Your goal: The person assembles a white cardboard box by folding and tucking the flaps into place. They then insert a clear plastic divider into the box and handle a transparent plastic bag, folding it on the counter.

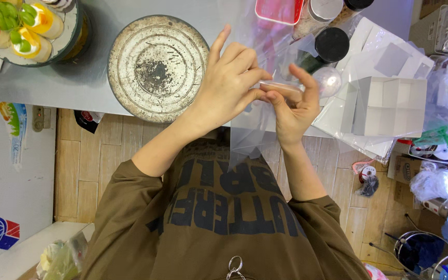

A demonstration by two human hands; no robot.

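- Beside the round metal turntable (156, 66) on the grey worktop (79, 78), just to its right, both hands meet.
- Left hand (232, 78) and right hand (294, 106) each pinch a clear plastic sheet (250, 137), fingertips pressed together, seemingly rolling it so it holds its shape.
- White divided box (390, 106) sits farther right.

There is one round metal turntable (156, 67). There are two hands, a left hand (229, 83) and a right hand (294, 106). One clear plastic bag (247, 132) and one black-lidded jar (330, 45).
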